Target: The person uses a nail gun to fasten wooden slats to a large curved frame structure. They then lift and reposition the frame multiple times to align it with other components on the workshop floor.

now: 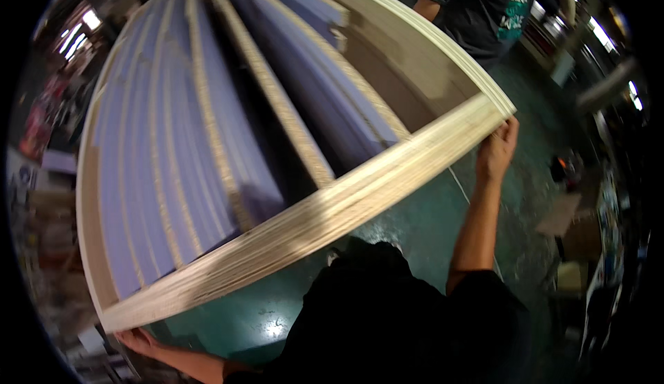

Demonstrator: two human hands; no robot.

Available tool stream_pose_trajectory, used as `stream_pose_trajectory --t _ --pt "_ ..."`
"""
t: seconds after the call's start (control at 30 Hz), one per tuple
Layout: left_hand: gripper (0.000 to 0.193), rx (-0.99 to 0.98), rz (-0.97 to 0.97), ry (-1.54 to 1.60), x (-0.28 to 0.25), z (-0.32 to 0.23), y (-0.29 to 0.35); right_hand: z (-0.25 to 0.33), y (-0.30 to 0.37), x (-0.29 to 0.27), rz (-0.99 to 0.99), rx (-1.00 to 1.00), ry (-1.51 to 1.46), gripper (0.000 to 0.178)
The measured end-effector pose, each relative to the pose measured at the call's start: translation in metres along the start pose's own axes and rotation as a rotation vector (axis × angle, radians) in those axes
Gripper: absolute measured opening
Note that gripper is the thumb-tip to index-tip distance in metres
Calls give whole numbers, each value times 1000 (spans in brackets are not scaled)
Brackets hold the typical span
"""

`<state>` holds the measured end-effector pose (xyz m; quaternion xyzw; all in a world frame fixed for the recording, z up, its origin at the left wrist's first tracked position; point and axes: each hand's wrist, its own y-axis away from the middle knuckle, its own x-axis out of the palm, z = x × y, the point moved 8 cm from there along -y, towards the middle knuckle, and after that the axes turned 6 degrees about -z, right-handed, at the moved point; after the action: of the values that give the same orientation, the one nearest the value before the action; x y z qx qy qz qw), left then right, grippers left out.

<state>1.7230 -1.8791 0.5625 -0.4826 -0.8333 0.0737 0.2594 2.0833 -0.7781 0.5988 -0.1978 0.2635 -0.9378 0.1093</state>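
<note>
The wooden frame panel [290,142] fills the view from 9 to 2 o'clock. Right hand [496,150] fingers curl around its corner; left hand [138,341] grips underneath, fingers hidden. Keep both ends level.

Both hands, left hand [138,341] and right hand [496,150], gripping corners of wooden frame [325,211], purple foam panels [131,176] inside

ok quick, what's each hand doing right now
Left hand: gripping the wooden frame at its near left corner.
Right hand: gripping the frame's near right corner.
</note>
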Motion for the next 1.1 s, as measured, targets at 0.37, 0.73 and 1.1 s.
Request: stream_pose_trajectory --t 0.37,0.73,1.1 --pt "31 -419 744 -642 240 192 455 9 -2 6 -18 57 -108 29" --pt "20 -816 1525 -1196 172 296 632 4 3 -25 273 177 3 39" --pt "27 -49 2077 -866 454 371 897 -136 238 -386 464 811 629 24"
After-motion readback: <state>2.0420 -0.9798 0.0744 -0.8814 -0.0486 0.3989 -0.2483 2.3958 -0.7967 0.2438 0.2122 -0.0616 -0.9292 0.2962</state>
